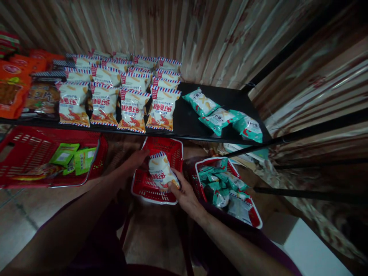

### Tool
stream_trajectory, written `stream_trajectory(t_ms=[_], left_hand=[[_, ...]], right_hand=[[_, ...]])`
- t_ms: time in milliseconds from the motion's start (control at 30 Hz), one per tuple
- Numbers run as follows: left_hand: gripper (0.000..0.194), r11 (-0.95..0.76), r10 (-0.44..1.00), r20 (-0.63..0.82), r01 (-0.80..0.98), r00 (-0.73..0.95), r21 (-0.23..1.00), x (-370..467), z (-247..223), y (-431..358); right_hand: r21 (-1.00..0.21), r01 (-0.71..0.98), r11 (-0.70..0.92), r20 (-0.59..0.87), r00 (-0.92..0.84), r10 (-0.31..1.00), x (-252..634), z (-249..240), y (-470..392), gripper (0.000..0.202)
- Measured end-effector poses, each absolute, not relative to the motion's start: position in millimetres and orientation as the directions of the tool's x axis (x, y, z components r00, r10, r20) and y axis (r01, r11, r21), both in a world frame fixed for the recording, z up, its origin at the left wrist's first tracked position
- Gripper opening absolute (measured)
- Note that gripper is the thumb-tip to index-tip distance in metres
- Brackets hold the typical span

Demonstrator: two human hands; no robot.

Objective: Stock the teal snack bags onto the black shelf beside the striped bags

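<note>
A white and orange snack bag [161, 172] with a striped top edge is held over a small red basket [177, 153]. My right hand [185, 193] grips the bag's lower right corner, thumb on its front. At the bag's upper left is my left hand [140, 158], its fingers partly hidden by the bag and in shadow, so its hold is unclear. Above the basket, rows of matching bags [163, 107] stand upright on a black shelf [186, 124].
Teal bags [220, 120] lie at the shelf's right end. A basket [257, 216] of teal bags stands right, a larger red basket [17, 153] with green packets [64, 153] left. A white box [310, 245] is lower right. Black poles [310, 130] cross the right side.
</note>
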State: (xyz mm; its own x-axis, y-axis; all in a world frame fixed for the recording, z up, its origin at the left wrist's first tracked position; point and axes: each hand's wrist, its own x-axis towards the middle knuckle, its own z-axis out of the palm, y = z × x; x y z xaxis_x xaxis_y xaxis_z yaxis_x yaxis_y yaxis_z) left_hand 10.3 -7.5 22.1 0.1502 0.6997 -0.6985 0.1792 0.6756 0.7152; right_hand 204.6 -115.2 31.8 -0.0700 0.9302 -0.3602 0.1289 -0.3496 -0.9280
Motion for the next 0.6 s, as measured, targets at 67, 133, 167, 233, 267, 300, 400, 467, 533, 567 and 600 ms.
stream_trajectory(t_ms=[67,133,167,233,267,300,400,467,533,567,600], left_hand=[[0.04,0.672,0.708,-0.69,0.156,0.149,0.724,12,27,-9],[0.041,0.678,0.71,-0.686,0.108,0.157,0.727,14,32,-9],[0.041,0.679,0.713,-0.681,0.077,0.167,0.73,14,34,-10],[0.043,0.668,0.724,-0.658,0.024,0.208,0.743,15,37,-11],[0.043,0.658,0.73,-0.642,0.015,0.234,0.753,15,39,-12],[0.042,0.645,0.735,-0.627,0.02,0.26,0.764,15,39,-13],[0.044,0.613,0.746,-0.598,0.048,0.293,0.788,15,38,-14],[0.046,0.594,0.76,-0.582,0.052,0.289,0.802,16,35,-14],[0.044,0.569,0.777,-0.561,0.06,0.285,0.82,17,33,-14],[0.043,0.555,0.786,-0.549,0.066,0.284,0.829,17,33,-14],[0.041,0.54,0.795,-0.536,0.073,0.284,0.839,17,33,-13]], right_hand=[[-0.852,-0.126,-0.508,-0.506,-0.052,0.861,202,34,-114,0.059],[-0.75,-0.308,-0.585,-0.6,-0.055,0.798,201,35,-113,0.063],[-0.713,-0.366,-0.598,-0.625,-0.056,0.779,200,36,-112,0.064],[-0.672,-0.428,-0.605,-0.648,-0.055,0.759,200,36,-111,0.065],[-0.662,-0.438,-0.608,-0.656,-0.054,0.753,200,37,-111,0.064],[-0.656,-0.438,-0.614,-0.663,-0.053,0.746,200,37,-110,0.064],[-0.647,-0.427,-0.632,-0.679,-0.054,0.732,199,42,-110,0.064],[-0.644,-0.422,-0.638,-0.681,-0.064,0.73,197,45,-110,0.064],[-0.65,-0.414,-0.638,-0.667,-0.093,0.74,195,46,-110,0.061],[-0.655,-0.408,-0.636,-0.656,-0.111,0.747,194,45,-111,0.059],[-0.661,-0.404,-0.632,-0.645,-0.125,0.754,192,45,-111,0.056]])
